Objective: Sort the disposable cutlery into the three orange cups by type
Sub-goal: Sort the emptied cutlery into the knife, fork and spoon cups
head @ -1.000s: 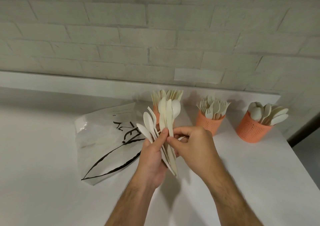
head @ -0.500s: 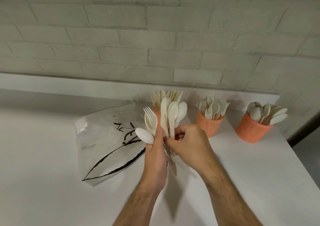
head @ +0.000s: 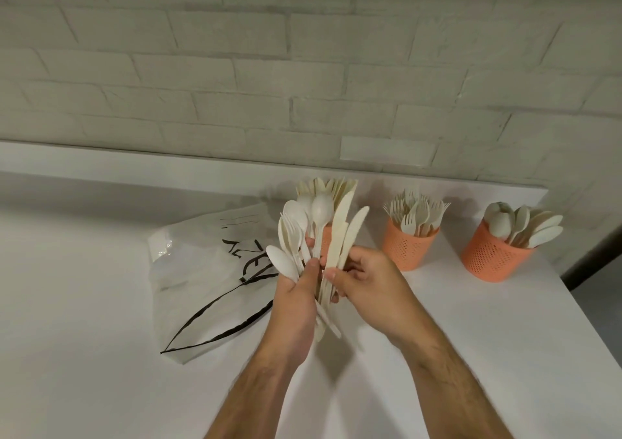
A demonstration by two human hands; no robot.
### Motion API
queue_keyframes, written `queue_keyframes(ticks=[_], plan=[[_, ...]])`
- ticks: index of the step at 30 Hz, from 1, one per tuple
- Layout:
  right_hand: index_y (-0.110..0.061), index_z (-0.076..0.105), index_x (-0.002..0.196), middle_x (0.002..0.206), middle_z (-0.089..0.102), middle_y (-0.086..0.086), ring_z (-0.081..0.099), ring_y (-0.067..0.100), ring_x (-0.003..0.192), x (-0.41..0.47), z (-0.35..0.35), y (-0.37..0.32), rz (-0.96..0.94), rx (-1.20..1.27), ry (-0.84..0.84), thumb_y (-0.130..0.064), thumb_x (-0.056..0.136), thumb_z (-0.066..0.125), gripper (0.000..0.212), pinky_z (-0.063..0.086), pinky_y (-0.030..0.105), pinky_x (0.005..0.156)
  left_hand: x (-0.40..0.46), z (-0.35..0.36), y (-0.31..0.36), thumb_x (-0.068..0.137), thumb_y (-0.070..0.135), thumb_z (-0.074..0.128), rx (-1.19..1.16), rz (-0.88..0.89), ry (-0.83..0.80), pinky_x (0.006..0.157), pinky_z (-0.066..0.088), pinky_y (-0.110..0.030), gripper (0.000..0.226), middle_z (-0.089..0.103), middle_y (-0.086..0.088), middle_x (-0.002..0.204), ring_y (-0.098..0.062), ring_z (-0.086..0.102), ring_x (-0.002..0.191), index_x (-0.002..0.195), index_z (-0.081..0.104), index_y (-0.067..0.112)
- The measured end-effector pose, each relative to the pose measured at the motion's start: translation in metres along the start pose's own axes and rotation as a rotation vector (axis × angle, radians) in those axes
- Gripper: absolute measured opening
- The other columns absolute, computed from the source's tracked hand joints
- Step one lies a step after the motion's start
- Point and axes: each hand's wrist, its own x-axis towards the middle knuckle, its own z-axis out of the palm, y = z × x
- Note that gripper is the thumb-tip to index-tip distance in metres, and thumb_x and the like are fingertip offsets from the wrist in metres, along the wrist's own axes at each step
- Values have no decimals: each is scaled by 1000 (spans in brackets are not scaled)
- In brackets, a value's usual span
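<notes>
Cream-coloured disposable cutlery bunch [head: 319, 246] fanned out above the white tabletop [head: 84, 304], gripped in both hands. Left hand [head: 296, 307] clenched around the lower handles, thumb pressed across the front of the stems. Right hand [head: 367, 280] pinching into the right side of the same bunch, thumb and fingertips on the knife handles. Mixed lot in there: spoons [head: 296, 213] and a fork [head: 289, 233] splayed to the left, two knives [head: 343, 226] standing taller on the right, handle ends poking out below the left palm.

Three orange mesh cups lined up along the back of the tabletop, near the pale brick wall [head: 303, 68]. Left cup [head: 324, 236] mostly hidden behind the held bunch (only a sliver of orange showing), full of knives sticking up. Middle cup [head: 409, 246] packed with forks, tines up. Right cup [head: 494, 257] holding spoons, bowls up and leaning right, sitting close to the tabletop's right edge.

Crumpled translucent plastic bag [head: 208, 280] with black lettering lying flat on the tabletop, left of the hands and partly behind them. Both bare forearms coming up from the bottom edge.
</notes>
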Motion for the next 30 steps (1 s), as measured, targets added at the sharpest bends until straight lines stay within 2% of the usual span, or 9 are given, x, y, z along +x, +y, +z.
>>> queue_keyframes(ticks=[4, 9, 13, 18, 20, 22, 25, 27, 30], plan=[[-14, 76, 108, 100, 78, -3, 73, 13, 96, 4, -1, 0, -13, 8, -5, -2, 92, 66, 22, 58, 35, 87, 5, -12, -2, 105, 17, 40, 104, 28, 2, 73, 49, -45, 37, 71, -20, 103, -32, 61, 85, 101, 71, 36], [-13, 75, 100, 93, 78, 1, 73, 12, 90, 12, -4, -9, -30, 63, 38, -3, 92, 68, 15, 55, 23, 77, 12, -25, -3, 103, 15, 44, 139, -3, 60, 83, 52, -44, 24, 72, -2, 87, -19, 66, 81, 97, 62, 29], [-16, 73, 97, 90, 78, 6, 74, 14, 85, 30, -22, -28, -115, 168, 180, 0, 91, 67, 18, 58, 23, 74, 16, -36, -8, 103, 11, 43, 111, -21, 98, 70, 36, -40, 39, 59, -2, 73, -18, 50, 66, 83, 69, 31], [-18, 71, 90, 81, 75, 1, 72, 21, 79, 73, -33, -27, -267, -99, 528, -11, 89, 71, 8, 59, 40, 77, 18, -48, -8, 103, 15, 45, 77, -12, 137, 71, 38, -32, 18, 54, 2, 71, -15, 47, 71, 105, 62, 12], [-13, 70, 95, 74, 70, -6, 67, 11, 68, 88, -27, -23, -264, -248, 559, -17, 90, 70, 6, 55, 23, 68, 18, -50, -7, 103, 19, 45, 70, 11, 129, 75, 37, -31, 19, 52, 3, 69, -15, 46, 70, 109, 61, 11], [-11, 70, 101, 73, 65, -11, 60, 0, 63, 101, -17, -20, -230, -377, 533, -19, 92, 68, 12, 44, 6, 59, 16, -50, -4, 103, 21, 46, 58, 29, 120, 77, 37, -32, 18, 49, 3, 68, -15, 46, 65, 106, 59, 10], [-11, 70, 105, 90, 74, 1, 69, 16, 77, 116, 0, -13, -184, -520, 474, -19, 92, 65, 16, 55, 26, 70, 14, -47, 0, 103, 20, 46, 39, 29, 84, 71, 39, -34, 17, 46, 0, 68, -19, 44, 57, 93, 57, 12], [-8, 70, 102, 91, 73, 3, 66, 18, 79, 123, 7, -10, -109, -640, 375, -19, 92, 63, 15, 45, 25, 63, 13, -46, 2, 103, 19, 46, -6, -21, 48, 65, 43, -36, 23, 48, -3, 68, -21, 45, 55, 84, 59, 13], [-7, 70, 94, 82, 66, 0, 66, 19, 80, 126, 10, -10, 0, -696, 199, -25, 90, 65, 19, 38, 22, 55, 9, -43, 5, 103, 18, 46, -44, -81, 1, 47, 38, -28, 27, 50, -6, 70, -17, 40, 49, 81, 60, 11]])
